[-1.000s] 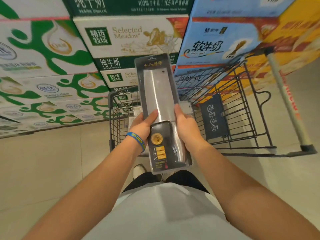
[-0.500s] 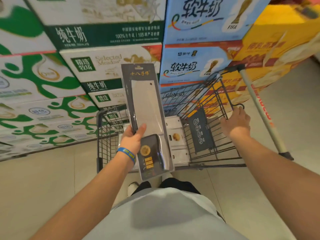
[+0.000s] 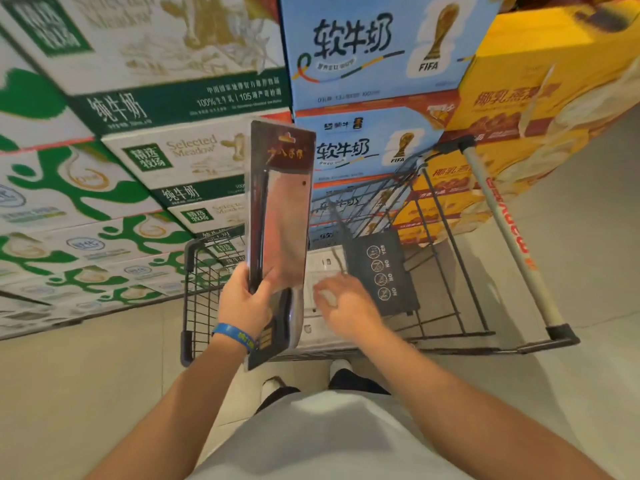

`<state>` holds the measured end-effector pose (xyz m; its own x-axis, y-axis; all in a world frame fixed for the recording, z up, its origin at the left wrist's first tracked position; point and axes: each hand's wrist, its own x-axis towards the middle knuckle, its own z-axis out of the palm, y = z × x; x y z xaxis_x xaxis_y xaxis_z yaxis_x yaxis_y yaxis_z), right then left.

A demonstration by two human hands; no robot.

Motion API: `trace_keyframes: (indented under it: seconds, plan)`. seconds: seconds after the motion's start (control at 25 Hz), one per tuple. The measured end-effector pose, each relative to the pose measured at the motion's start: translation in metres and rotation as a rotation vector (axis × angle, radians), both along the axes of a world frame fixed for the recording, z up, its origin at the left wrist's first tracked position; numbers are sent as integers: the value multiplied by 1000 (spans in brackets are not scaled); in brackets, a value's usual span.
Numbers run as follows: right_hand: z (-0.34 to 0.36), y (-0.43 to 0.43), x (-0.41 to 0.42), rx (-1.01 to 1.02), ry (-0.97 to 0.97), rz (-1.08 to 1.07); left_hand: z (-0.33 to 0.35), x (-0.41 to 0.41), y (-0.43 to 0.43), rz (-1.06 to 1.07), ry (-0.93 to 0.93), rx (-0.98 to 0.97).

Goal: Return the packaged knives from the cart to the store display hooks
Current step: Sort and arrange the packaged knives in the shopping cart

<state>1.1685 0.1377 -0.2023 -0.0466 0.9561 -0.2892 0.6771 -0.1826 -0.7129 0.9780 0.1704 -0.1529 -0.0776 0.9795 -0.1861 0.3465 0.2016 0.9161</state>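
A packaged cleaver (image 3: 280,209) in a dark blister card stands upright over the near end of the wire shopping cart (image 3: 188,292), turned partly edge-on to me. My left hand (image 3: 242,303), with a blue wristband, grips the pack's lower left edge near the knife's handle. My right hand (image 3: 349,306) is inside the cart, blurred, with its fingers spread down over a white flat package (image 3: 322,330) lying in the basket. I cannot tell whether the fingers touch it. No display hooks are in view.
Stacked green-and-white milk cartons (image 3: 138,168), blue cartons (image 3: 363,150) and yellow cartons (image 3: 519,98) form a wall right behind the cart. The cart's handle bar (image 3: 502,230) runs along the right, and a dark sign panel (image 3: 381,271) hangs inside the basket. Beige tiled floor surrounds it.
My right hand let go of the cleaver pack, went to the cart's right side, then came down into the basket. My left hand alone now holds the pack, which has turned edge-on.
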Motion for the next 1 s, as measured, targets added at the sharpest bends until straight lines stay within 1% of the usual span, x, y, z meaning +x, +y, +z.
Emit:
trace_keyframes:
  seconds: [0.04, 0.08, 0.2, 0.24, 0.28, 0.32, 0.4, 0.44, 0.48, 0.52, 0.6, 0.64, 0.68, 0.76, 0.8, 0.84, 0.88, 0.92, 1.0]
  plan:
    - [-6, -7, -10, 41, 5, 20, 2, -2, -2, 6, 34, 13]
    - [-7, -13, -16, 44, 15, -4, 5, -4, -3, 14, 44, 29]
    - [4, -9, -15, 61, -80, -142, 14, 2, 3, 32, 28, 101]
    - [13, -4, -14, 74, -38, -183, 18, 6, 8, 42, 36, 116]
    - [24, 3, -14, 59, 93, -224, 23, 12, 13, 48, 33, 132]
    - [36, 10, -13, 19, 274, -271, 29, 18, 19, 46, 7, 148]
    - [56, 22, -7, -48, 589, -365, 40, 31, 33, 40, -146, 139]
    - [65, 26, 0, -66, 685, -391, 43, 38, 40, 30, -233, 124]
    - [71, 29, 10, -58, 735, -398, 46, 47, 46, 12, -292, 108]
    - [75, 31, 20, -30, 774, -401, 47, 56, 52, -8, -309, 101]
    - [78, 31, 43, 26, 824, -446, 44, 75, 61, -49, -273, 87]
    - [77, 29, 56, 74, 791, -503, 40, 84, 63, -76, -224, 57]
    - [73, 27, 68, 140, 696, -568, 31, 92, 64, -109, -168, 6]
    - [58, 18, 86, 257, 338, -693, 5, 96, 58, -158, -7, -81]
    - [49, 14, 90, 279, 169, -747, -8, 95, 53, -183, 78, -113]
    - [39, 12, 91, 248, 86, -788, -18, 93, 48, -217, 143, -151]
    - [28, 9, 90, 175, 69, -810, -25, 92, 43, -258, 183, -203]
    - [18, 6, 87, 88, 46, -805, -30, 90, 39, -300, 187, -255]
    - [-4, 1, 84, -46, -82, -726, -34, 87, 34, -344, 114, -327]
